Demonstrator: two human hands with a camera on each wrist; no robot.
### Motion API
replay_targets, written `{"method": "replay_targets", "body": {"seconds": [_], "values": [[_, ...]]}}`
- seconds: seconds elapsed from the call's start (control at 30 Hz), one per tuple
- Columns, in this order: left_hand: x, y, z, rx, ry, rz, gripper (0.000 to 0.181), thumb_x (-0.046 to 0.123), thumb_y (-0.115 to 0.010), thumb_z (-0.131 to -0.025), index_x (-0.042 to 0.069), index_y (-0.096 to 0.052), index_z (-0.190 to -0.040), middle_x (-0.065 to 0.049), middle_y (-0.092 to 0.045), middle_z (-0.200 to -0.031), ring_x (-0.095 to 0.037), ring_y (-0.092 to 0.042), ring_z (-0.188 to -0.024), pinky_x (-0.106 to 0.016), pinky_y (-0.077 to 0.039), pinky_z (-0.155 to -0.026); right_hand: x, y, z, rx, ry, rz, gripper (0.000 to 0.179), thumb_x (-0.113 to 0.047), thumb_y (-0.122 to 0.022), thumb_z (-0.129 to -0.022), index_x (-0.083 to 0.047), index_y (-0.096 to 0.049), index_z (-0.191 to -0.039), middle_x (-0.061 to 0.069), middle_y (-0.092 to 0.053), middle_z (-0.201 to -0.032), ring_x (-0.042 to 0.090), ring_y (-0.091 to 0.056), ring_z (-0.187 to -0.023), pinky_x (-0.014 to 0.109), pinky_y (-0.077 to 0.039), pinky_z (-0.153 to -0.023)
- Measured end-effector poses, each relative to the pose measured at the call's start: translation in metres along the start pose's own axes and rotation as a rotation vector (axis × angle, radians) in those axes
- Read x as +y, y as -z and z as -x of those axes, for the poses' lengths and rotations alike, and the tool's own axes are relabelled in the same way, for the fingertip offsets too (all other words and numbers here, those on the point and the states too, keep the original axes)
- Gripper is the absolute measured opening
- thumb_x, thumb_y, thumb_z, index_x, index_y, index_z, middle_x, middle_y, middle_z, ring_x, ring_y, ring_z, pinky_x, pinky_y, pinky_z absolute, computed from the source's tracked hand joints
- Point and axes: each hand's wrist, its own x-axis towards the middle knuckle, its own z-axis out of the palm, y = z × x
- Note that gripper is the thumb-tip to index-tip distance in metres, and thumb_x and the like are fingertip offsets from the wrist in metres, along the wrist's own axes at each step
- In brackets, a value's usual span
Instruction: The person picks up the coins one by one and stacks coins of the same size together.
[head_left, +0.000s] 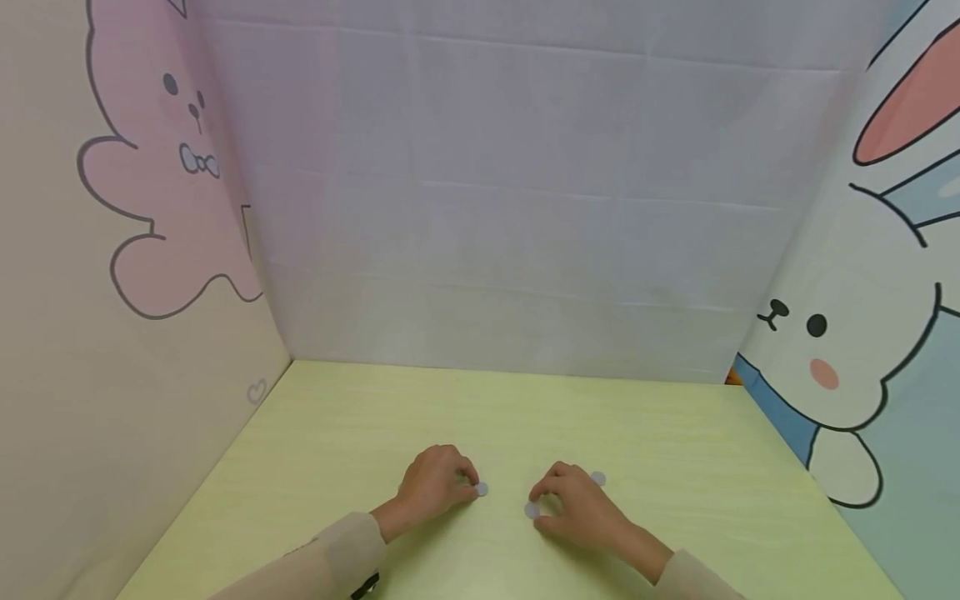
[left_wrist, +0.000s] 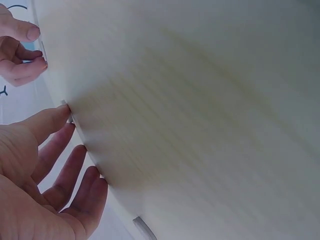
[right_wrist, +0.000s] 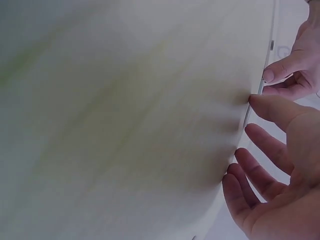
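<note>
My left hand (head_left: 437,482) pinches a small flat round grey disc (head_left: 482,489) between thumb and index finger, low on the yellow tabletop. Its other fingertips rest close to the surface in the left wrist view. To the right, my right hand (head_left: 576,508) has thumb and index finger at opposite edges of a second grey disc (head_left: 532,509), which lies flat on the table. A third disc (head_left: 597,478) lies just behind the right hand. Beside the left hand's outer fingers, the left wrist view shows another grey disc (left_wrist: 145,228), mostly hidden by that hand in the head view.
The pale yellow tabletop (head_left: 360,408) is walled by a white sheet (head_left: 517,208) at the back. A panel with a pink cartoon animal (head_left: 168,200) stands on the left, and one with a white rabbit (head_left: 840,333) on the right.
</note>
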Motion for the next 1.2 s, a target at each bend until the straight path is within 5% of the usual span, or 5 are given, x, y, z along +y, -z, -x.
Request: {"method": "replay_targets", "body": {"seconds": [0.5, 1.2], "values": [[0.001, 0.000, 0.001, 0.002, -0.007, -0.019, 0.012, 0.028, -0.093, -0.083, 0.021, -0.084, -0.083, 0.005, -0.071, -0.092, -0.017, -0.063, -0.090, -0.038, -0.054, -0.080, 0.001, -0.004, -0.003, 0.013, -0.008, 0.050, 0.007, -0.023, -0.086, -0.091, -0.024, -0.082, -0.097, -0.011, -0.063, -0.098, 0.009, -0.052, -0.089, 0.029, -0.049, -0.078], [-0.001, -0.002, -0.001, -0.006, -0.008, -0.029, 0.011, 0.030, -0.093, -0.084, 0.023, -0.084, -0.083, 0.006, -0.070, -0.089, -0.013, -0.060, -0.086, -0.032, -0.051, -0.076, 0.023, 0.012, -0.007, 0.068, -0.002, 0.104, 0.009, -0.019, -0.088, -0.088, -0.016, -0.083, -0.096, -0.006, -0.070, -0.096, 0.015, -0.061, -0.088, 0.032, -0.054, -0.077]]}}
